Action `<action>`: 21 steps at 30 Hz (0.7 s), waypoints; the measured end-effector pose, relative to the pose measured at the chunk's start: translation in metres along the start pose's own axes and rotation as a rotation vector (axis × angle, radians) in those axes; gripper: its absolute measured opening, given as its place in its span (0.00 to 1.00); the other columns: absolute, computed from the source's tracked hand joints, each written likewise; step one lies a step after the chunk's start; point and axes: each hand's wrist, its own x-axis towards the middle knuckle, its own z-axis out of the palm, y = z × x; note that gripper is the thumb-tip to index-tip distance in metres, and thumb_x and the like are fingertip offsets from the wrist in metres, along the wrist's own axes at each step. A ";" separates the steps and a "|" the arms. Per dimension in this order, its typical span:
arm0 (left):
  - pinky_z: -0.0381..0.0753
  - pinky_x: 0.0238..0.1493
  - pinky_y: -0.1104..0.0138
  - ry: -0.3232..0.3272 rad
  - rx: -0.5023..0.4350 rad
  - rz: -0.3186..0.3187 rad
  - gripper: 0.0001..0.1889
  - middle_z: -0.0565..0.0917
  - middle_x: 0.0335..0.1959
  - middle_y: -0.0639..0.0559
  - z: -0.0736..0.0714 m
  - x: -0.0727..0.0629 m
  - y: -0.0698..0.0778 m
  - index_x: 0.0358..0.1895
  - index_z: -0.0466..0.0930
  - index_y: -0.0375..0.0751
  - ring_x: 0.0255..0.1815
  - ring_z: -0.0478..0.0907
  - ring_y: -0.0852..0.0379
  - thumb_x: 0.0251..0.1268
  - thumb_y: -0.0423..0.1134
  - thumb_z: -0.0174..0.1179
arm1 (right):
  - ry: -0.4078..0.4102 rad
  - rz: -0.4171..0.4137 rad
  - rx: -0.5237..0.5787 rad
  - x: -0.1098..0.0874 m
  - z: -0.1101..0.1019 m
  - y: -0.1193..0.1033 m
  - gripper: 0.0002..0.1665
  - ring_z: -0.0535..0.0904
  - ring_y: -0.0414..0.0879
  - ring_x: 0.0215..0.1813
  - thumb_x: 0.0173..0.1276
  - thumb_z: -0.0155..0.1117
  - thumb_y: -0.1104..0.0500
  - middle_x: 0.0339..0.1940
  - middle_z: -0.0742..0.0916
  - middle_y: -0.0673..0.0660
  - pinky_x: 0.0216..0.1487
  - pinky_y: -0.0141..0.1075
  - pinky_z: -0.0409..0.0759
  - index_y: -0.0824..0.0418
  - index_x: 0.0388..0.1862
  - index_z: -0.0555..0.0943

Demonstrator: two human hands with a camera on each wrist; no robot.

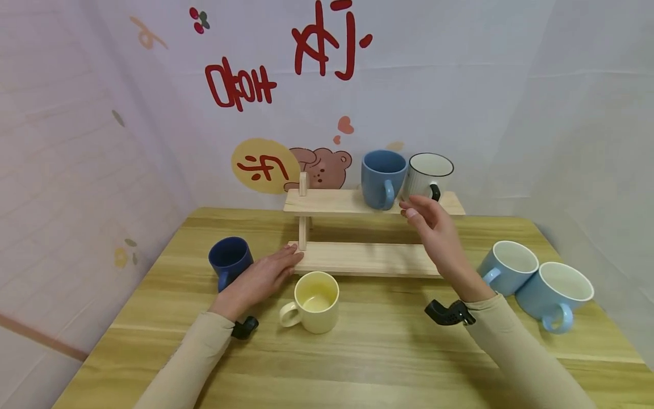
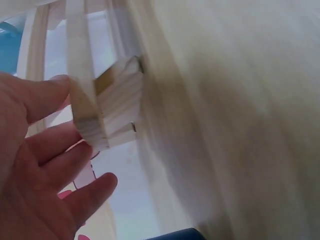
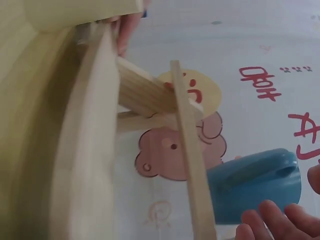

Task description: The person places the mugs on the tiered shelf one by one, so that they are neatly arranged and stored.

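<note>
My left hand point(image 1: 265, 272) grips the left end of the lower board of a two-tier wooden shelf point(image 1: 357, 258), thumb on one side and fingers on the other in the left wrist view. Raised at the upper board, my right hand point(image 1: 434, 230) has loosely bent fingers and holds nothing. Its fingertips are close to a blue mug point(image 1: 380, 176) and overlap the lower part of a white mug point(image 1: 426, 170) with a black rim and black handle. Both mugs stand upright on the upper board. In the right wrist view the blue mug point(image 3: 255, 187) appears beside the fingers.
A dark blue mug point(image 1: 230, 258) stands left of the shelf, beside my left forearm. In front of the shelf is a pale yellow mug point(image 1: 319, 307). Two light blue mugs point(image 1: 503, 267) stand at the right of the table. A printed white cloth point(image 1: 434, 74) hangs behind.
</note>
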 end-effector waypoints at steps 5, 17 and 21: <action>0.70 0.72 0.47 0.000 -0.044 -0.087 0.26 0.68 0.78 0.42 -0.004 0.001 0.005 0.79 0.67 0.41 0.77 0.66 0.43 0.83 0.42 0.53 | -0.032 -0.056 -0.244 -0.021 -0.015 0.013 0.21 0.80 0.39 0.59 0.84 0.55 0.56 0.62 0.85 0.63 0.58 0.20 0.74 0.66 0.67 0.79; 0.73 0.69 0.43 0.260 -0.176 -0.154 0.28 0.73 0.74 0.42 -0.016 -0.017 0.027 0.78 0.67 0.43 0.72 0.73 0.40 0.83 0.51 0.52 | -0.221 -0.182 -0.668 -0.059 -0.040 0.043 0.26 0.73 0.66 0.72 0.80 0.62 0.51 0.70 0.80 0.63 0.64 0.65 0.74 0.65 0.67 0.80; 0.72 0.70 0.43 0.285 -0.247 -0.126 0.26 0.74 0.74 0.43 -0.018 -0.027 0.035 0.76 0.70 0.40 0.73 0.72 0.41 0.84 0.50 0.51 | -0.304 -0.211 -0.757 -0.069 -0.048 0.053 0.32 0.66 0.68 0.76 0.77 0.65 0.49 0.75 0.75 0.66 0.66 0.66 0.71 0.68 0.71 0.76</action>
